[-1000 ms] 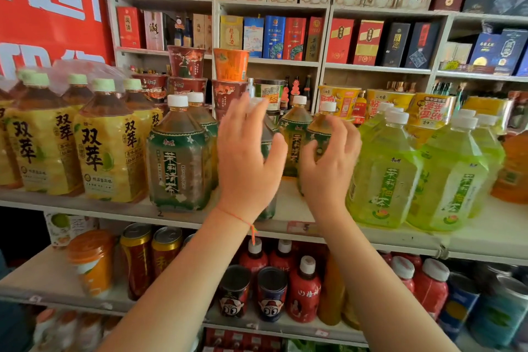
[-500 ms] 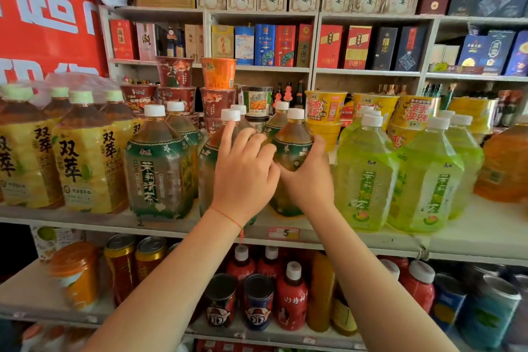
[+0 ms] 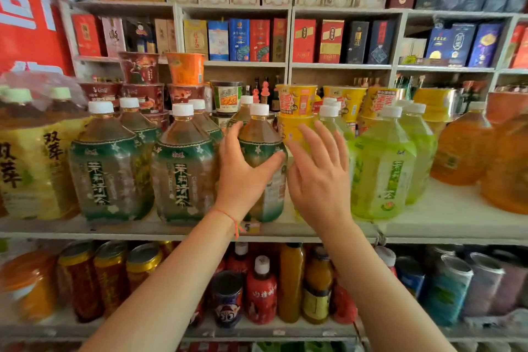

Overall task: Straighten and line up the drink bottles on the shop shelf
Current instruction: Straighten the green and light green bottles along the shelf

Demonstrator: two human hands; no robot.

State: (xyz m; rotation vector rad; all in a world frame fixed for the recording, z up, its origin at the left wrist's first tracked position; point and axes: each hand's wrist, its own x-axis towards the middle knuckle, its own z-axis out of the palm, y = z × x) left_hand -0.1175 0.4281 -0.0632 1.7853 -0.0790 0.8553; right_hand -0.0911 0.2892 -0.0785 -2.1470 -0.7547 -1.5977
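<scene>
Three dark jasmine-tea bottles stand at the front edge of the shop shelf (image 3: 428,226): the first tea bottle (image 3: 105,168) and the second tea bottle (image 3: 183,171) side by side, upright, labels facing out, and the third tea bottle (image 3: 261,134) just to their right, upright, its label hidden behind the hand. Left hand (image 3: 243,177): grip curled round the third bottle's body, thumb across its front and fingers behind its left side. Right hand (image 3: 320,177): fingers spread and straight, holding nothing, hovering in the gap between that bottle and the pale green bottle (image 3: 383,168), touching neither as far as can be told. More tea bottles stand behind the front row, caps showing. Yellow-labelled bottles (image 3: 31,168) sit at far left, orange bottles (image 3: 463,148) at far right, noodle cups (image 3: 297,100) behind. Judged progress: the tea row looks nearly aligned; the third bottle needs its label checked, and the gap toward the green bottles may need closing.
</scene>
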